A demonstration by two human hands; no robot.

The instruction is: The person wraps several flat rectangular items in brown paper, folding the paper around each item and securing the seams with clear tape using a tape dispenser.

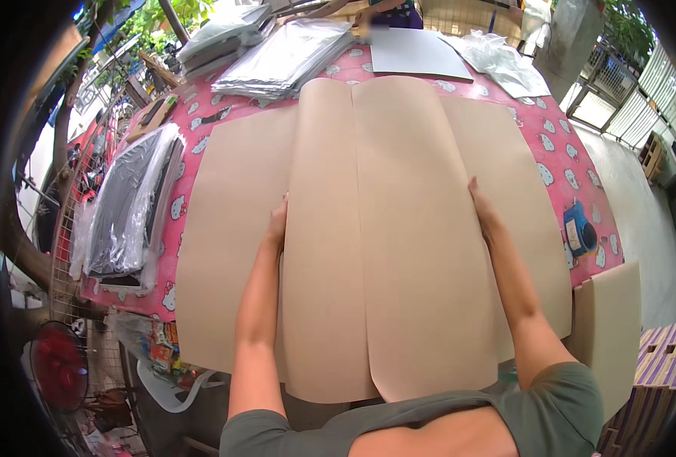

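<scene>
A large brown paperboard sheet (422, 228) lies in front of me, its two sides curved up and over so that their edges meet along a seam down the middle. Beneath it, flat brown board (227, 228) spreads out on both sides. My left hand (277, 219) is at the left curved side, its fingers mostly hidden by the bend. Against the opposite side rests my right hand (486, 209), fingers pointing away from me and partly tucked out of sight. Between them, both hands hold the curved sheet.
A pink patterned tablecloth (189, 164) covers the table. Plastic-wrapped stacks (288, 57) lie at the far left, and a wrapped dark stack (136, 206) at the left. A blue tape dispenser (579, 228) stands at right. Someone's hand (366, 17) is near a grey-white board (418, 53).
</scene>
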